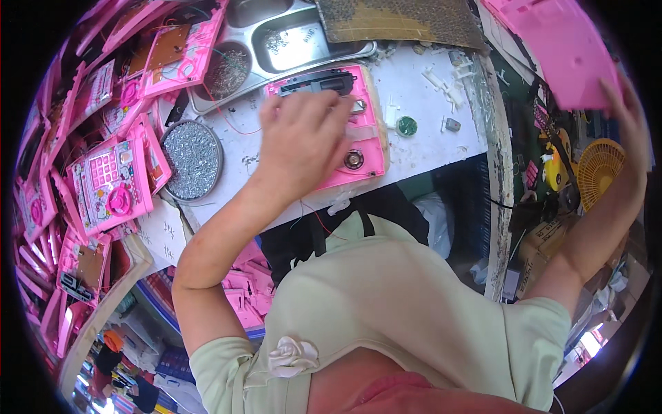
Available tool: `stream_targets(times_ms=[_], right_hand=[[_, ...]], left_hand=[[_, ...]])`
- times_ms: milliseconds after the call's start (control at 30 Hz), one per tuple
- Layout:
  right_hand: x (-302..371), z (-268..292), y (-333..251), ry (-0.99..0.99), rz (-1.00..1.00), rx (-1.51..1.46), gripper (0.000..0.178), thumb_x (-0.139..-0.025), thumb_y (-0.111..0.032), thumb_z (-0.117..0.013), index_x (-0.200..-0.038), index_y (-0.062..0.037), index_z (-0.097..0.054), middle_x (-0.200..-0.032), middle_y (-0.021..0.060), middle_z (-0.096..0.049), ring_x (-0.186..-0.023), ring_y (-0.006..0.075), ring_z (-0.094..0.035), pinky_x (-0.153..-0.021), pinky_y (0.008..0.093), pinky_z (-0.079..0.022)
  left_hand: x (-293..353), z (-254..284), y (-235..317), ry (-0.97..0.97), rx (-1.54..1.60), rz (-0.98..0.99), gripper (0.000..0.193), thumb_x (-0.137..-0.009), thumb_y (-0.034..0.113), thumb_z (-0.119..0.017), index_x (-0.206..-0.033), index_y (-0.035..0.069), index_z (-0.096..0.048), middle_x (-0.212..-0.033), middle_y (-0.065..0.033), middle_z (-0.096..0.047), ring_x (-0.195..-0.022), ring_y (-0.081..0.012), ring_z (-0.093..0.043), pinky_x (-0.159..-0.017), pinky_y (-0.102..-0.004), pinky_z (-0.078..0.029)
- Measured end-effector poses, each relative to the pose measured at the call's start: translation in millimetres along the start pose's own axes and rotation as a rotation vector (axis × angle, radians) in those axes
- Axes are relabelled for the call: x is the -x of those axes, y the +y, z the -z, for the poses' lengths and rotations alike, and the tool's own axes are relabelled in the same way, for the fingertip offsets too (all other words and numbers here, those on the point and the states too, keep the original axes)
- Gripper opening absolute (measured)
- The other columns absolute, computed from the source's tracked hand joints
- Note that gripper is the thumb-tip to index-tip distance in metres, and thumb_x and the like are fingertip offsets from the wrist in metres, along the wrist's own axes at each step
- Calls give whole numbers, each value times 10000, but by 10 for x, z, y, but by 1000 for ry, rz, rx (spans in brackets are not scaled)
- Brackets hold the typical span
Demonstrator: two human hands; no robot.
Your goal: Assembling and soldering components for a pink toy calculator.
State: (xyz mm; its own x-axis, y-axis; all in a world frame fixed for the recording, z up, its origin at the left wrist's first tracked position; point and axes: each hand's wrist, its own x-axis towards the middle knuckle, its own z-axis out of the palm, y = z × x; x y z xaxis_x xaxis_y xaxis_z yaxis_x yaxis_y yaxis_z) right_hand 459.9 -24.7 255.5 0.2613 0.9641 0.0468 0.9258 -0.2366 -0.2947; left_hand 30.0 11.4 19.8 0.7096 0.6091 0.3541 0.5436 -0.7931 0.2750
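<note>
A pink plastic housing [370,161] lies on the white-covered bench, its inner side up, with a long black mechanism [321,81] at its far end and a small round metal part [354,159] near its right edge. Over its left half my left hand [303,134] is closed, fingers bent downward and somewhat blurred. The fingertips are hidden, so what they grip cannot be seen. Far out to the right, my right hand [626,114] grips the edge of a flat pink plastic panel [569,58], raised beside the bench.
Pink toy-like housings [103,176] pile up at left. A round tray of small screws [192,160] stands beside a metal compartment tray [293,45]. Right of the housing sit a green-filled cap [406,125] and white plastic bits [441,86]. A yellow fan [598,169] stands beyond the bench edge.
</note>
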Motion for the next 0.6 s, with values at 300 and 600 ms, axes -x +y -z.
stream_targets(times_ms=[300,600], right_hand=[[837,-1008,114,-120,-53,-635,414,-943,-92,-724,-1318,45,-613,-964,10,-684,-755,41,-582,-608,184,-431],[898,-1762,-38,-103,-129,-1328,411,-973,-141,-671,-1327,47,-581,-929,33,-675,-642,63,-547,-524,212,-407]], left_hand=[[180,303,-780,-33,-288,61,585,-793,551,-750,-1146,89,-684,-1232,-63,-627,-1182,-255,-540,-1010,-492,-318],[669,735,-1101,-46,-359,5,387,-862,326,-754,-1185,114,-716,-1257,-68,-643,-1182,-303,-551,-1033,-458,-374]])
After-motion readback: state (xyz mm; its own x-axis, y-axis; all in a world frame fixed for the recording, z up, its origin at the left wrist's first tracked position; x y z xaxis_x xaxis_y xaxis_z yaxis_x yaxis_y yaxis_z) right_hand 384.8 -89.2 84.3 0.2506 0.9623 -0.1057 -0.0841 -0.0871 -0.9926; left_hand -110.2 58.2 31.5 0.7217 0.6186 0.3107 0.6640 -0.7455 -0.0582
